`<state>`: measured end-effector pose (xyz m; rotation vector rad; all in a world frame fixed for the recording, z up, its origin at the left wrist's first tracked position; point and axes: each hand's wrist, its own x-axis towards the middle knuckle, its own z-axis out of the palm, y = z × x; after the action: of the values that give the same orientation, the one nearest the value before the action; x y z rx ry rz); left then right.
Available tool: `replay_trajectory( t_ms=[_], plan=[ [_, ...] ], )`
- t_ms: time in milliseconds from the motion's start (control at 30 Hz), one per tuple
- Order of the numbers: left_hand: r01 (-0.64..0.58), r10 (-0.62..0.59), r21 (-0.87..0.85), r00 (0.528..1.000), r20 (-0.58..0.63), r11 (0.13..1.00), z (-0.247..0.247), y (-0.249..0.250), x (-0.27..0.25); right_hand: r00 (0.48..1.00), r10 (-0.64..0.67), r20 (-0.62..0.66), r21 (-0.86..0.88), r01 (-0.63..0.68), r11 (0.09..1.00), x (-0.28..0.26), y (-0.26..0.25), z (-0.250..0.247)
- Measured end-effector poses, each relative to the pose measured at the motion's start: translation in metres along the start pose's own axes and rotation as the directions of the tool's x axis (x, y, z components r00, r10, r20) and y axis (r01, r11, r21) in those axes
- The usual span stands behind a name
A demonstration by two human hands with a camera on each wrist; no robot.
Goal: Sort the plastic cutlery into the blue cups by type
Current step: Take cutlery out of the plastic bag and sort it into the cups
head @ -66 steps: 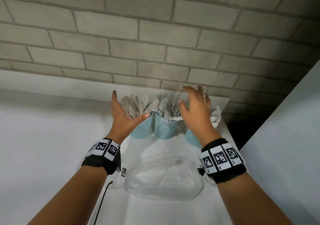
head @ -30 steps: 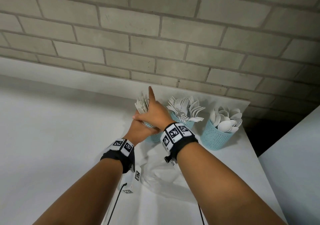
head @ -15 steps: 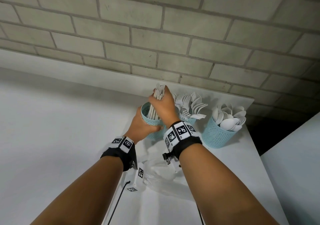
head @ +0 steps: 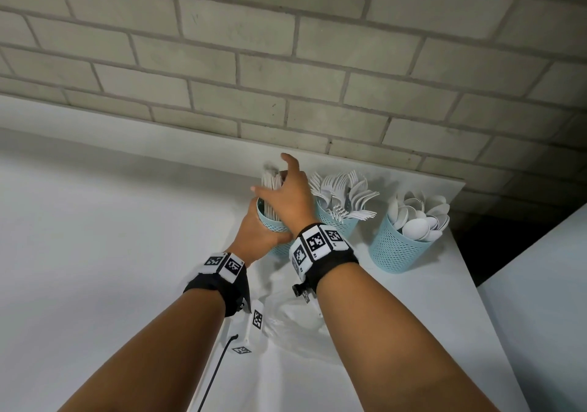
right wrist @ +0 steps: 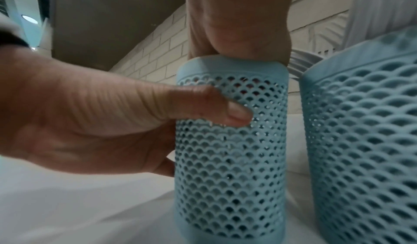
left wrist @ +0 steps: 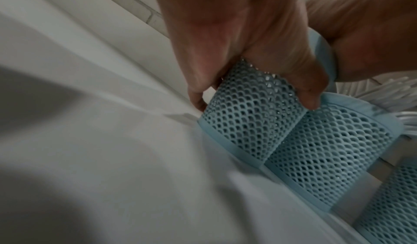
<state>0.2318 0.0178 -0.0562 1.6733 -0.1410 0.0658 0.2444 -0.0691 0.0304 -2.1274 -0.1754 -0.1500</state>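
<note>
Under the right hand (head: 287, 200): a bundle of white knives (head: 271, 194) standing upright in the leftmost blue cup (head: 275, 231), gathered by the curled fingers, index finger pointing up past the tops. Around that cup's side, the left hand (head: 255, 240), thumb (right wrist: 216, 110) pressed on the mesh, fingers wrapped behind. Just right of the hands, touching the held cup, a cup of forks (head: 341, 194); further right, apart, a cup of spoons (head: 419, 221). Near the wrists, a clear plastic bag (head: 293, 322) on the white table (head: 95, 252).
</note>
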Motion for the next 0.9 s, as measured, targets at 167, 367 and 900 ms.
replay_trajectory(
  t_ms=[167, 367, 900],
  plan=[
    [-0.019, 0.019, -0.014, 1.000, -0.007, 1.000, 0.001, 0.003, -0.002, 0.996, -0.006, -0.094, -0.184, -0.012, 0.983, -0.001, -0.001, 0.003],
    [-0.013, 0.013, -0.028, 1.000, 0.004, 1.000, 0.001, -0.001, -0.001, 0.993, -0.017, 0.115, -0.269, 0.047, 0.962, 0.005, -0.002, 0.003],
    [0.002, 0.000, 0.040, 1.000, -0.026, 0.999, 0.001, -0.007, 0.002, 0.994, 0.054, 0.098, 0.157, -0.069, 0.985, 0.002, -0.003, -0.007]
  ],
)
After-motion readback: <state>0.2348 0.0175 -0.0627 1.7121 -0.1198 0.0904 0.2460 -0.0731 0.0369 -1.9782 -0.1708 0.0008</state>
